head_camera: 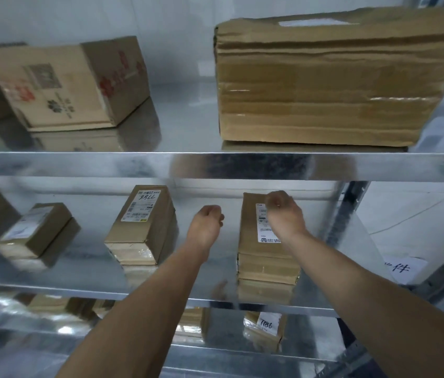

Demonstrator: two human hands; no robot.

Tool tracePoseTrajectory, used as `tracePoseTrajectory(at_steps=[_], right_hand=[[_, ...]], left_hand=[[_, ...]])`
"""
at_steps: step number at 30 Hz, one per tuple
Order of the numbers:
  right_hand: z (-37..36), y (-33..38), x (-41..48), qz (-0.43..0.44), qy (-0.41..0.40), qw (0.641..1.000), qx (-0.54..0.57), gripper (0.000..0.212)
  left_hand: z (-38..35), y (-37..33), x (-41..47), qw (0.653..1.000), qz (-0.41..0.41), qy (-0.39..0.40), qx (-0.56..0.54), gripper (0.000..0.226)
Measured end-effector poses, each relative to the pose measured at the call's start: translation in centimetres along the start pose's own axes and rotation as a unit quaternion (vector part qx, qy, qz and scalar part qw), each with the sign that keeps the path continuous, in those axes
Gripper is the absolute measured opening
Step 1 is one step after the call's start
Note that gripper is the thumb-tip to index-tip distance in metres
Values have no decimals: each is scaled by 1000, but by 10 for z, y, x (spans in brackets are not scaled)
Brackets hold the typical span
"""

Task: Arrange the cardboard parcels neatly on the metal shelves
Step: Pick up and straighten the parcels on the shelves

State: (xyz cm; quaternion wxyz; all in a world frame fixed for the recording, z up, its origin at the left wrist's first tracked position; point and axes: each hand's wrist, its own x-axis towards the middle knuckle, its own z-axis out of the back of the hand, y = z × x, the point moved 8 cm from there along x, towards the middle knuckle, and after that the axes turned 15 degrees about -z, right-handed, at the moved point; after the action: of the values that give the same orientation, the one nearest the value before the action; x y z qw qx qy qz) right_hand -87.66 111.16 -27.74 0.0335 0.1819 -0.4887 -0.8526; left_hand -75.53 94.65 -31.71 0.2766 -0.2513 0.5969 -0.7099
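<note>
A taped cardboard parcel with a printed label on top is seen standing on the middle shelf, towards its right end and close to the front edge. The right hand is held over the far part of this parcel, above the label, with the wrist bent down and the fingers curled. It is blurred, so it cannot be told whether its grip is closed on the parcel or only hovering there. The left hand is raised in the gap to the left of that parcel, apart from it. Its grip is curled together into a loose fist and nothing is held in it. Both bare forearms are stretched up and forward from the bottom of the view. A second labelled parcel, marked by hand with 7786, is set left of the gap, and a small parcel lies at an angle further left, on top of another. On the upper shelf a large tape-wrapped parcel is placed at the right and a printed box at the left, turned askew, well apart. On the lower shelf a bagged parcel marked 7186 can be made out. A sheet of paper with handwriting lies beyond the right end of the rack.
</note>
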Motion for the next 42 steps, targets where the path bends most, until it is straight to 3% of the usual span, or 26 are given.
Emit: tracePoseTrajectory(at_steps=[8,15,31,42], right_hand=[[-122,46,-54,0,199,979,52,19],[-250,76,-136,31,326,945,15,21],[-470,112,-318,49,432,900,-39,22],[-596,129,-367,39,467,881,-72,22]], left_hand=[[116,-4,-28,994,-28,-109,0,19],[255,23,-91,979,21,-200,15,14],[514,79,-208,937,82,-337,28,11],[627,122,-221,919,109,-380,-3,11]])
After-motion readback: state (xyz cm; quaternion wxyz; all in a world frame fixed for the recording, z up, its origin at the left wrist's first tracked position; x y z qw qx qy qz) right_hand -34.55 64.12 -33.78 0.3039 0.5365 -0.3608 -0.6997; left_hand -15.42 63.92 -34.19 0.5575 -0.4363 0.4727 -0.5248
